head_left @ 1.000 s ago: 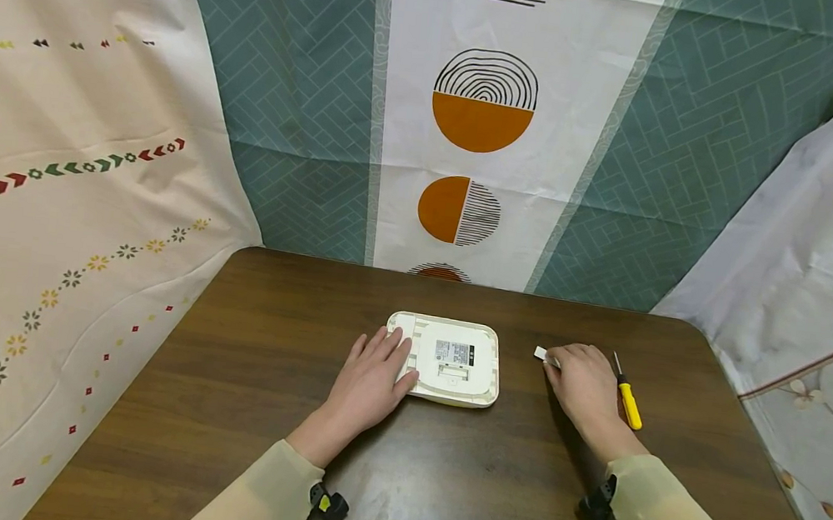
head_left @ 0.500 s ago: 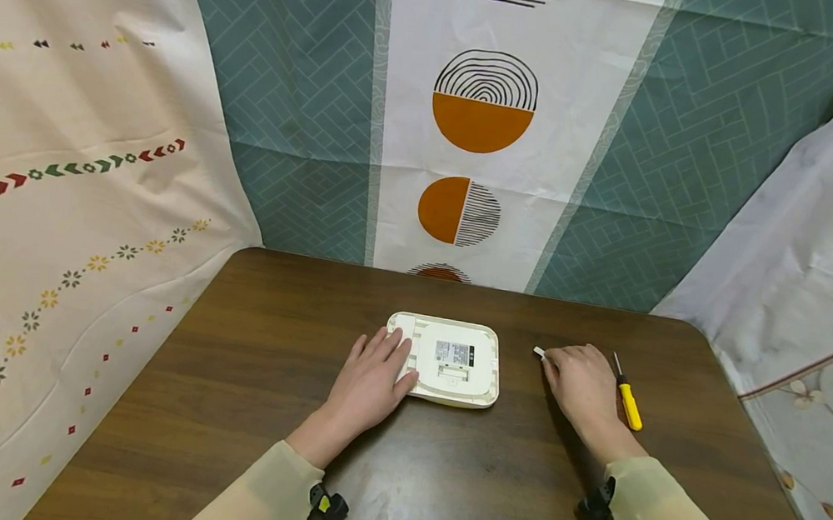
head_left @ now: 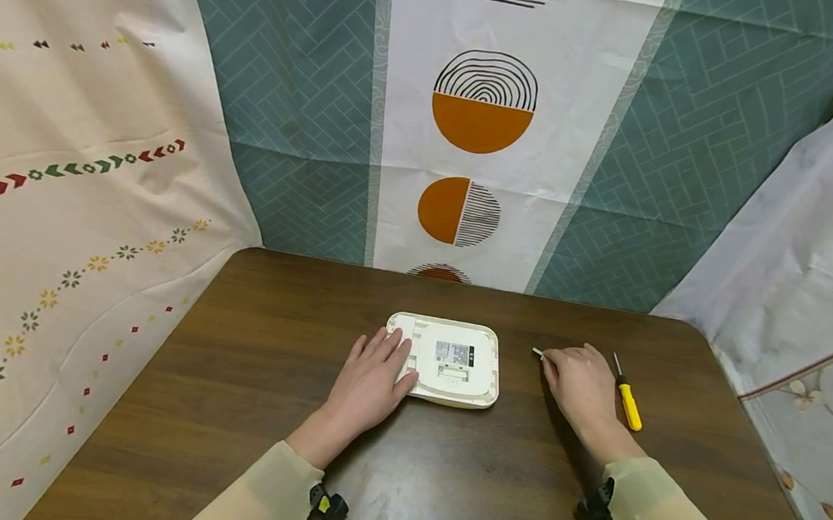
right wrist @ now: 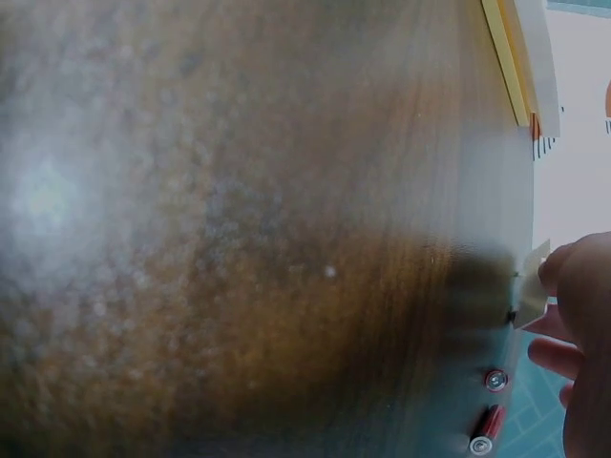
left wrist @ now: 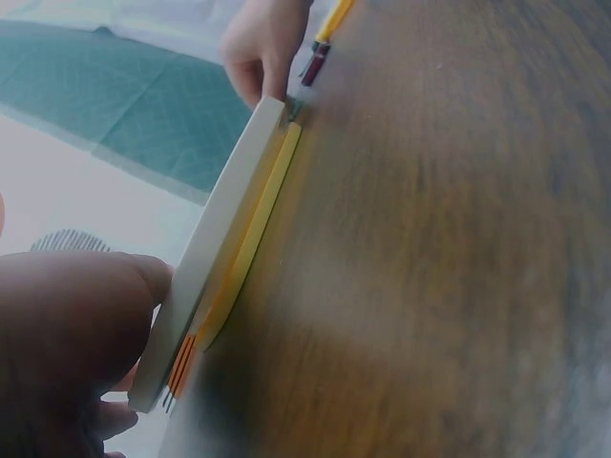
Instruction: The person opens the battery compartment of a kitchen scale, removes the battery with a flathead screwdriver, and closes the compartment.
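A flat white device [head_left: 479, 379] with rounded corners lies on the table, its label and a small rectangular recess facing up. My left hand [head_left: 370, 373] rests on its left side with the fingers stretched out. In the left wrist view, a yellow layer [left wrist: 258, 229] shows under the device's white edge. To the right, my right hand [head_left: 585, 385] pinches a small white plastic cover [right wrist: 533, 286] between thumb and fingers, just above the table. Seen from the head, only a thin end of that cover [head_left: 538, 352] sticks out past the fingertips.
A yellow-handled screwdriver [head_left: 628, 404] lies right of my right hand. Two red batteries, one end-on [right wrist: 495, 380] and one lying lengthwise [right wrist: 488, 429], are by the right fingers in the right wrist view. Patterned curtains [head_left: 310, 116] hang behind the brown table [head_left: 440, 480].
The cover in my right hand has turned from showing its broad face to nearly edge-on. The left hand and the device have stayed in place.
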`<state>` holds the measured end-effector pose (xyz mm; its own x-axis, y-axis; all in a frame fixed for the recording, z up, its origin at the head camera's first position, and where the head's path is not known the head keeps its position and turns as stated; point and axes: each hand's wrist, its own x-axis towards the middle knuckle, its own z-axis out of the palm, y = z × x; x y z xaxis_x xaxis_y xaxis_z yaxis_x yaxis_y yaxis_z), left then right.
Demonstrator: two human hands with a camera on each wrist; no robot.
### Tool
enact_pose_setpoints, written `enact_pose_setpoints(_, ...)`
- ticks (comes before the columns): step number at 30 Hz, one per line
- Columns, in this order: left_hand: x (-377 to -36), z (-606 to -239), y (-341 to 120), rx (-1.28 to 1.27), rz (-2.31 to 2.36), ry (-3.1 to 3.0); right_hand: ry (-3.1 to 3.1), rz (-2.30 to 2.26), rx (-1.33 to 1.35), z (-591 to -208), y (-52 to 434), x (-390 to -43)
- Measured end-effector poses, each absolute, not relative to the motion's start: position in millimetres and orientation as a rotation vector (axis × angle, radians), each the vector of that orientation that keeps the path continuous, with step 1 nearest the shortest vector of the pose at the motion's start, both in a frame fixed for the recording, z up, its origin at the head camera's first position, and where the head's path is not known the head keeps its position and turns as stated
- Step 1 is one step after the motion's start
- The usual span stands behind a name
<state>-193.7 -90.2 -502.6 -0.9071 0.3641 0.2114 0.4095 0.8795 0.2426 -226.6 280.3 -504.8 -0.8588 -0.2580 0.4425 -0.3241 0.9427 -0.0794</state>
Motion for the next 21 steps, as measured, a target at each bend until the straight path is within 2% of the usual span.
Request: enact_pose_setpoints(21,-194.7,-503.6,-89.8,-0.595,-0.421,-2.884,-2.644,0.23,0.438,-504.0,279.9,-223.6)
